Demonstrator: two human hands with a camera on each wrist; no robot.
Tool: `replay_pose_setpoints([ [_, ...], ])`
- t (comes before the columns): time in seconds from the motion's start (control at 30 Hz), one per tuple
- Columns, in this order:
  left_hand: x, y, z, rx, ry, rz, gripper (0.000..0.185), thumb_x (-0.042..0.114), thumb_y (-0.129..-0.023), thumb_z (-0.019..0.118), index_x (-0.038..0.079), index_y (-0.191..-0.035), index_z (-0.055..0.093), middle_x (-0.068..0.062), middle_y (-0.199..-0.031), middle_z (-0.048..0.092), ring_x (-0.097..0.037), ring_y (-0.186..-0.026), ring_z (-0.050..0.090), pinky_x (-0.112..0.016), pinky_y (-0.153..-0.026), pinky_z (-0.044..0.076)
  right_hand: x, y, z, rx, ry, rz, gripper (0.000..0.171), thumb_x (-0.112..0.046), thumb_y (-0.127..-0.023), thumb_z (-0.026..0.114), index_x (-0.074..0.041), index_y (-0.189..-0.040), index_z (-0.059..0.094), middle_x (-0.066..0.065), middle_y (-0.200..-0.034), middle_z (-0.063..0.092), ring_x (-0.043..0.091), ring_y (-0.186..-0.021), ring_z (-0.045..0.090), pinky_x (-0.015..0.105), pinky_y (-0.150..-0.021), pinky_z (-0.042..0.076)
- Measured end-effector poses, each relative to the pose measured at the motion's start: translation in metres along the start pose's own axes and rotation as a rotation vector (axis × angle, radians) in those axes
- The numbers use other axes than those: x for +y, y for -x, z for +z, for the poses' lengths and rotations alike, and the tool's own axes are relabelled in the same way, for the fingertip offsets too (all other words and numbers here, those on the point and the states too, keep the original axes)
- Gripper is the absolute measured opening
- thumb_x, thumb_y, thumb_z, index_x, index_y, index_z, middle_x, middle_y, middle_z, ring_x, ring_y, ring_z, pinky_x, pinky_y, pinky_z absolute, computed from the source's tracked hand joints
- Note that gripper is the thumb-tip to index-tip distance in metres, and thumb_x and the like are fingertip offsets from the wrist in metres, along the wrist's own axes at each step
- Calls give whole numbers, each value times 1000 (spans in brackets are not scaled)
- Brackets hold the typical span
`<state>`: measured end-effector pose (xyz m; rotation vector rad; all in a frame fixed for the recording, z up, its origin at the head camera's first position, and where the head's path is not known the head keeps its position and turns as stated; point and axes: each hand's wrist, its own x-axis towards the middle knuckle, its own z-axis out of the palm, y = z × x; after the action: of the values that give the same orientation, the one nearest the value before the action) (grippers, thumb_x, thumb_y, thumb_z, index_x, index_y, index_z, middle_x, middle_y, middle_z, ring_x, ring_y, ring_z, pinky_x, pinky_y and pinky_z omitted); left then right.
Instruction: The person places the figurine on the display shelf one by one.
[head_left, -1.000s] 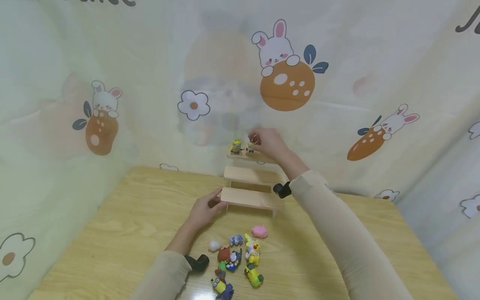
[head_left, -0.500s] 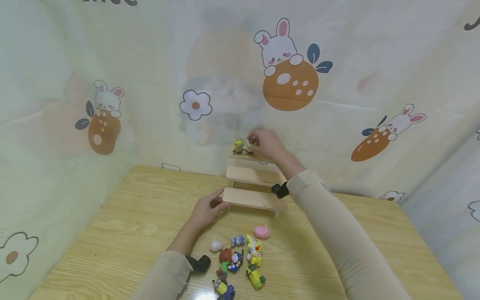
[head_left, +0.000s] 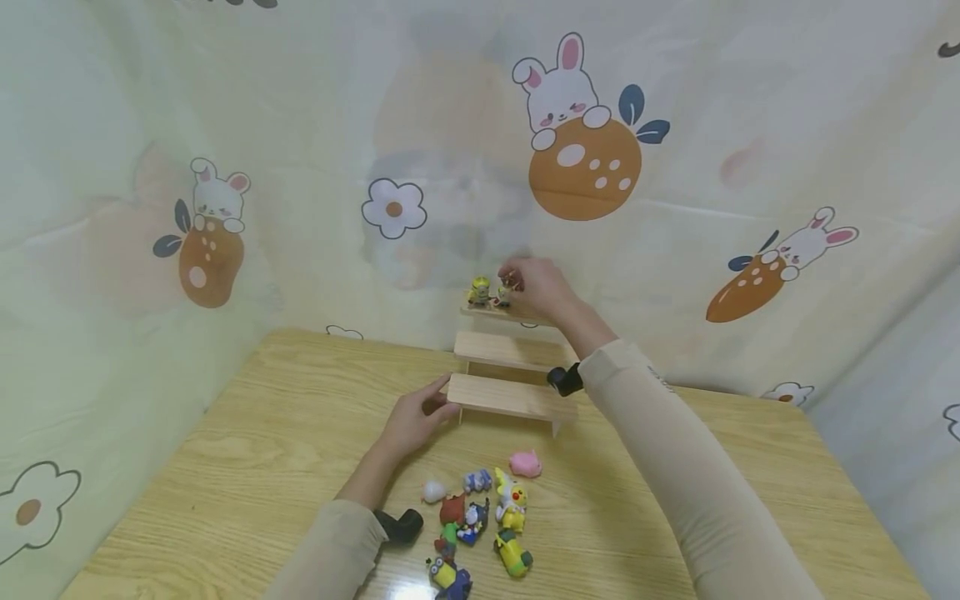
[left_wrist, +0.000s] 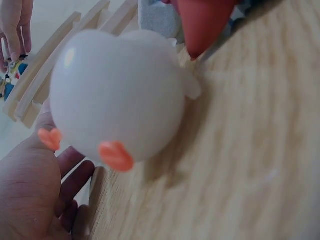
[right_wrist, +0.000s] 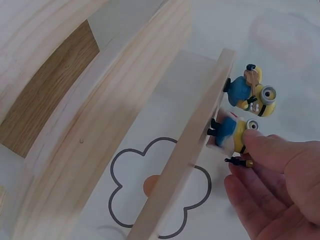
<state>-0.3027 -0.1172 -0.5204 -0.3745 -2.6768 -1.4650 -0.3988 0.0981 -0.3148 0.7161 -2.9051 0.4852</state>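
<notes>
My right hand (head_left: 542,287) pinches a small Minion figurine (right_wrist: 231,134) by its yellow head, thumb on one side. Its feet are right at the top shelf of a stepped wooden display stand (head_left: 517,394). Beside it on that shelf stands another Minion figurine (head_left: 479,292) with a small brown guitar. My left hand (head_left: 415,423) grips the left end of the stand's lowest step, its index finger at the back corner and thumb near the front. In the left wrist view, a white round toy (left_wrist: 117,95) with orange feet hides part of that hand.
In front of the stand, several toys lie on the wooden table (head_left: 277,433): a pink pig (head_left: 525,463), a yellow figure with long ears (head_left: 512,504), a yellow-green toy (head_left: 513,553), a red-haired figure (head_left: 452,510) and a purple-clad Minion (head_left: 448,577). A printed curtain (head_left: 315,167) hangs behind.
The view has shifted slightly. The right hand stays at the top shelf with the Minion figurine, and the left hand keeps its place at the lowest step.
</notes>
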Motion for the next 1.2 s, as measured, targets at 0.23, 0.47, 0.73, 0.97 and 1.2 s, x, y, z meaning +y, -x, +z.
replay_pose_setpoints([
  [0.23, 1, 0, -1, -8, 9, 9, 62, 44, -88, 63, 23, -143, 44, -2, -106, 70, -22, -112, 60, -44, -104, 42, 2, 1, 1, 0, 6, 2, 31, -7, -88, 63, -5, -119, 62, 13, -115, 66, 28, -106, 62, 41, -93, 49],
  [0.47, -1, 0, 0, -8, 11, 22, 66, 46, -87, 63, 20, -144, 43, -1, -105, 70, -22, -110, 61, -44, -102, 44, 1, 2, -1, -5, -13, 3, 33, -8, -88, 63, -5, -121, 61, 14, -116, 66, 28, -107, 62, 42, -93, 49],
  [0.73, -2, -1, 0, -8, 9, 22, 66, 47, -87, 62, 21, -144, 43, -2, -105, 70, -22, -110, 61, -44, -102, 43, 0, 3, -1, -11, -5, 22, 35, -10, -88, 62, -7, -123, 60, 12, -116, 65, 27, -108, 60, 42, -94, 48],
  [0.97, -2, 1, 0, -8, 15, 26, 65, 47, -87, 62, 22, -144, 43, -1, -105, 70, -22, -111, 60, -44, -104, 42, 1, 3, 0, -15, -4, 43, 41, -14, -88, 65, -8, -128, 57, 12, -120, 64, 28, -110, 60, 42, -95, 47],
  [1.2, -1, 1, -1, -5, 21, 32, 65, 47, -87, 62, 22, -144, 43, -2, -106, 70, -21, -109, 61, -44, -102, 44, 3, 1, 3, -23, -26, 64, 44, -17, -89, 66, -10, -131, 54, 10, -122, 63, 26, -112, 58, 42, -95, 47],
])
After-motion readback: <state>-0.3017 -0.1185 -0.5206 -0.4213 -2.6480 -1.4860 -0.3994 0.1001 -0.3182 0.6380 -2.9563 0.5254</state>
